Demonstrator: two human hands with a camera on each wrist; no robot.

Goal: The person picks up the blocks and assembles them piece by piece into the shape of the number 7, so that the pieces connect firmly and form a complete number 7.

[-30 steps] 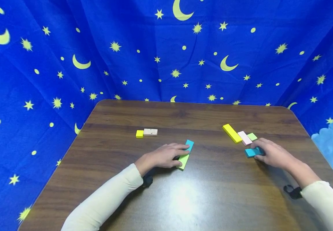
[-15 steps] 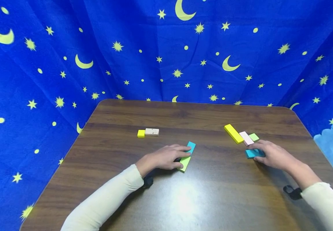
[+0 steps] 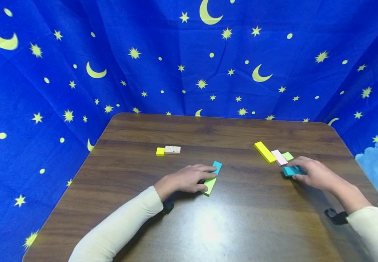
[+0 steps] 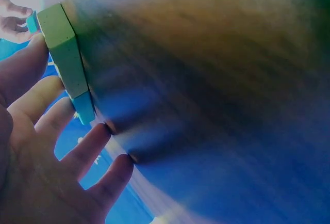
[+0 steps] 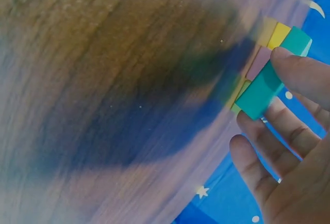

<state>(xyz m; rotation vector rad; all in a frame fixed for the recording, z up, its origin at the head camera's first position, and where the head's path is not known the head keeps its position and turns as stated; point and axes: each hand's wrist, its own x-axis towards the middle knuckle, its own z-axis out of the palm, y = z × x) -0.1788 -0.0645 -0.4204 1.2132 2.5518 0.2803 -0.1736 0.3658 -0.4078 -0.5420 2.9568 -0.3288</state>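
Note:
In the head view my left hand (image 3: 189,178) lies at the table's middle, fingertips and thumb touching a lime green block (image 3: 211,185) and a light blue block (image 3: 217,167) set end to end. The left wrist view shows the thumb and fingers along one side of the green block (image 4: 66,53), fingers spread. Toward the right, my right hand (image 3: 318,174) pinches a blue block (image 3: 288,171) between thumb and fingers. That blue block (image 5: 265,87) sits close beside a pink block (image 3: 279,158) and a small green block (image 3: 287,156); whether they touch is unclear.
A long yellow block (image 3: 265,152) meets the pink block's far end. Farther left, a small yellow block (image 3: 160,151) adjoins a speckled whitish block (image 3: 172,150). Blue star-and-moon curtains (image 3: 162,58) border the wooden table (image 3: 136,131) at the back and sides.
My right hand has shifted the blue block slightly right and away from me, closer to the pink and green blocks. The left hand stays on its blocks; the head view moved slightly.

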